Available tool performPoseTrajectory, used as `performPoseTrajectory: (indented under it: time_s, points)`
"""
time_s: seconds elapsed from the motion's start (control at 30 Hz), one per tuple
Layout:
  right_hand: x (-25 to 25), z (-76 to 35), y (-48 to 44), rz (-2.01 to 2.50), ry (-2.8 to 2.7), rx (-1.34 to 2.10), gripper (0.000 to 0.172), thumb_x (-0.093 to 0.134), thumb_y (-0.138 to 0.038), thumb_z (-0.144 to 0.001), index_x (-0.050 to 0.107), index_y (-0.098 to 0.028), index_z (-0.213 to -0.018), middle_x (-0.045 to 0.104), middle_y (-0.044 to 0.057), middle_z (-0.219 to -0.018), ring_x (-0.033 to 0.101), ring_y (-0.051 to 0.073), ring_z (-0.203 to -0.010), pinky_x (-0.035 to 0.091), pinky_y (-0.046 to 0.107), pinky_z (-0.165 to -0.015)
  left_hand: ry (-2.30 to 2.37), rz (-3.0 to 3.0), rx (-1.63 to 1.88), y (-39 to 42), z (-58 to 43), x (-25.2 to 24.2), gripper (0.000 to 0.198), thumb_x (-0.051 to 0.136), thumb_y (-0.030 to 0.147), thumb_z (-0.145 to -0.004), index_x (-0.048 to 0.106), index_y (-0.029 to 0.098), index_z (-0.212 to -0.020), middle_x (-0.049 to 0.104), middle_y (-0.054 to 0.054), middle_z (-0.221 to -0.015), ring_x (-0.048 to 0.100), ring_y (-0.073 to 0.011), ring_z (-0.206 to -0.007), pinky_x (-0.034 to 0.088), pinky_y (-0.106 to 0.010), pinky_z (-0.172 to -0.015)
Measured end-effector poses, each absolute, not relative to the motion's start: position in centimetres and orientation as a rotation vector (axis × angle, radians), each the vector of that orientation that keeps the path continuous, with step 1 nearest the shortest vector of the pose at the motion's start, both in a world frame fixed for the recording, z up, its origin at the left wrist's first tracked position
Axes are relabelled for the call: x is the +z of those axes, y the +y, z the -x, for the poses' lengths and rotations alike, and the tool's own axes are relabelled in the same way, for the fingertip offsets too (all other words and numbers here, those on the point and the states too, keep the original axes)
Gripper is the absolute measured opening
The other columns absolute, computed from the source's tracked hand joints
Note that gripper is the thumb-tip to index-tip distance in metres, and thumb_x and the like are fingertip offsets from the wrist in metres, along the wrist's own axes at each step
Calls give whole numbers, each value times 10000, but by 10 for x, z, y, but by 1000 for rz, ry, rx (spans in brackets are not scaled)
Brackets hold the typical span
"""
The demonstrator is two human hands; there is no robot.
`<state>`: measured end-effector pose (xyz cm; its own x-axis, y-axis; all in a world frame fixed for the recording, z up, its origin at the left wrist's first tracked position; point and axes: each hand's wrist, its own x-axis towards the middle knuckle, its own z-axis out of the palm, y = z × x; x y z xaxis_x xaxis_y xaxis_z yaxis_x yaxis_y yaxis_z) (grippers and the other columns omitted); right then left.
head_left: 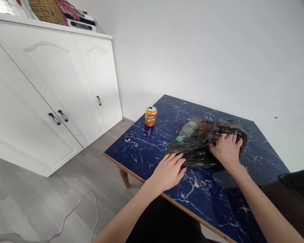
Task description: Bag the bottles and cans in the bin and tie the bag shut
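Observation:
A crumpled black plastic bag (192, 152) lies on the blue marbled table (139, 152). Through its thin film a clear shape and something reddish-brown show, and a turquoise round piece (179, 138) is at its left side. My left hand (168, 170) rests at the bag's near left edge, fingers spread. At the bag's right part is my right hand (226, 148), its fingers bent over the dark plastic at the opening. An orange Mirinda can (151, 116) stands upright near the table's far left edge.
White cabinets (50, 84) stand at the left, with a woven item (47, 11) and other things on top. A white wall (205, 54) rises behind the table. On the floor lies a pale cable (77, 204). Something dark (291, 199) is at the right edge.

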<state>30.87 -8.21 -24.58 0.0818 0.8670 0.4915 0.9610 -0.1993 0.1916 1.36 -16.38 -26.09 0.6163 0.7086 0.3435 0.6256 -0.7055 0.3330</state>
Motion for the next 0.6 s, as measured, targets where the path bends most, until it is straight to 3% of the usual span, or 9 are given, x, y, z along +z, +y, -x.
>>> performPoseTrajectory:
  time_s: [0.17,0.33,0.43,0.5,0.6]
  points:
    - [-224,-296,-107,2076,-1751,-763,431,445,-381,-1033,662,-61,-1223,705,289,-1164,586,449,-1197,402,538,-962,1115,-2650,697,-163,-14,-259,419,426,384,-1155,598,185,-1481,579,-113,-1631,549,-281,-1512,439,-474,-1261]
    - [-222,-286,-121,1924,-1912,-663,356,393,-312,-1078,711,-158,-1113,774,180,-1087,658,361,-1137,370,513,-1017,1111,-2636,674,-163,-13,-255,423,446,370,-1149,594,162,-1486,568,-125,-1639,531,-298,-1528,444,-496,-1263]
    - [-225,-280,-110,1998,-2020,-592,373,433,-312,-1066,673,-144,-1297,750,206,-1202,664,366,-1131,399,500,-986,1105,-2630,665,-163,-13,-253,416,450,362,-1149,596,165,-1485,568,-122,-1639,524,-295,-1534,441,-498,-1267]
    - [-228,-277,-96,2155,-2034,-568,479,474,-357,-1064,574,-122,-1469,696,269,-1294,645,416,-1175,421,500,-937,1103,-2630,662,-162,-13,-252,412,460,358,-1147,600,163,-1481,565,-122,-1642,511,-297,-1545,436,-503,-1274]
    - [-231,-274,-76,2304,-2033,-505,515,488,-430,-1085,548,-124,-1494,681,292,-1265,648,438,-1179,427,485,-910,1103,-2636,653,-162,-13,-252,417,477,359,-1142,602,151,-1482,563,-120,-1643,466,-308,-1577,421,-512,-1291]
